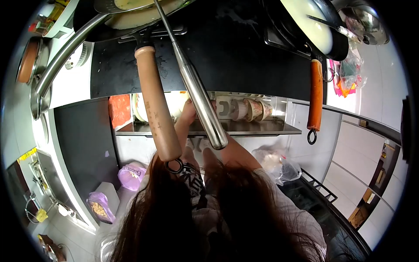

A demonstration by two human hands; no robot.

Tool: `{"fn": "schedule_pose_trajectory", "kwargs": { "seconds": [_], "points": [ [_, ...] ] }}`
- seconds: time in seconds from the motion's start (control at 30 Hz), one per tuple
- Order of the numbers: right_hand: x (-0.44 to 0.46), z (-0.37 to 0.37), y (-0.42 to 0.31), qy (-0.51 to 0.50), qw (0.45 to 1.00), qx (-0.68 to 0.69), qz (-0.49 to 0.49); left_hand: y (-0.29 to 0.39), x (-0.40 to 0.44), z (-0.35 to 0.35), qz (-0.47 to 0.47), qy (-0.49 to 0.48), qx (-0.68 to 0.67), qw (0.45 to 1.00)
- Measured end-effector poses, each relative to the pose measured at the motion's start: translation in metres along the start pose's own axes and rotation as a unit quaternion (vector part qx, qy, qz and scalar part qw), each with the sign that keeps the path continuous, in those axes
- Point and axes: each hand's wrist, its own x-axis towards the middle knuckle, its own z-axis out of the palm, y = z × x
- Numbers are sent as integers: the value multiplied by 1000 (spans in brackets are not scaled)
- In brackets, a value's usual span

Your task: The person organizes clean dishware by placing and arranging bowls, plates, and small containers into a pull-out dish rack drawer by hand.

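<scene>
Both my hands reach down into the pulled-out drawer under the stove. My left hand is at the white dishes on the drawer's left side; its fingers are hidden. Only a sliver of my right hand shows past a steel utensil handle, so its grip cannot be made out. Several bowls or cups with a flower pattern stand on edge in the right of the drawer. A red-orange bag sits at its left end.
Above the drawer, a pan's tan handle juts toward me. Another pan with pale creamy liquid has an orange handle overhanging the edge. A metal lid lies far right. Plastic bags and a bin stand below.
</scene>
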Motion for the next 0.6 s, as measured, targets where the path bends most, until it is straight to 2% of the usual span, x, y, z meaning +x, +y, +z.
{"fn": "schedule_pose_trajectory", "kwargs": {
  "seconds": [0.1, 0.17, 0.23, 0.3, 0.33, 0.37, 0.4, 0.43, 0.5, 0.6],
  "points": [
    [-2, 4, -4, 8, 999, 10, 39, 1, -5, 11, 44, -32, -45, 998],
    [-3, 2, -7, -3, 999, 12, 52, -12, 9, -6, 20, -150, -162, 975],
    [-1, 5, -4, -7, 998, 21, 61, -13, 8, 0, -37, -246, -313, 917],
    [5, 11, 3, -5, 997, 36, 65, -16, 4, 7, -25, -195, -290, 937],
    [6, 13, 4, -8, 997, 28, 70, -20, 5, 6, 21, -102, -165, 981],
    [7, 15, 4, -11, 997, 20, 75, -23, 5, 4, 68, -6, -34, 997],
    [8, 15, 0, -14, 997, 15, 80, -24, 4, 3, 112, 91, 100, 985],
    [8, 13, -2, -20, 997, 12, 77, -25, 2, 2, 152, 184, 230, 943],
    [8, 8, -1, -31, 997, 5, 74, -32, -3, 1, 194, 260, 275, 905],
    [7, 6, -3, -40, 996, -18, 72, -24, -23, 10, 195, 298, 283, 890]
  ]
}}
